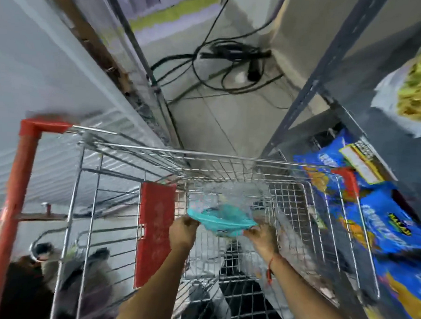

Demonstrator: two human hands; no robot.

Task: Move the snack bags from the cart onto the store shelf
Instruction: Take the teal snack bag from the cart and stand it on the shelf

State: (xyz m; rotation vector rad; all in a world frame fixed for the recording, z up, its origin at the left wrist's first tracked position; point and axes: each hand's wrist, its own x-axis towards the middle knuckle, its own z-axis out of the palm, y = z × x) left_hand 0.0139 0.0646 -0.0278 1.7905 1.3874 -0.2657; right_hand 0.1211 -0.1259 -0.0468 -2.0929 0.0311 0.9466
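Both my hands reach down into the wire shopping cart [229,158]. Between them is a teal snack bag [219,220], held flat above the cart's mesh floor. My left hand [182,232] grips its left end and my right hand [261,237] grips its right end. The view is blurred. To the right stands the dark metal store shelf [313,84], with blue snack bags [381,224] lying on a lower level and a pale bag showing yellow noodles [418,87] higher up.
The cart has red corner guards and a red flap [154,232] inside its left part. A grey wall panel runs along the left. Black cables [224,62] lie tangled on the tiled floor ahead, between wall and shelf. My shoes show below the cart.
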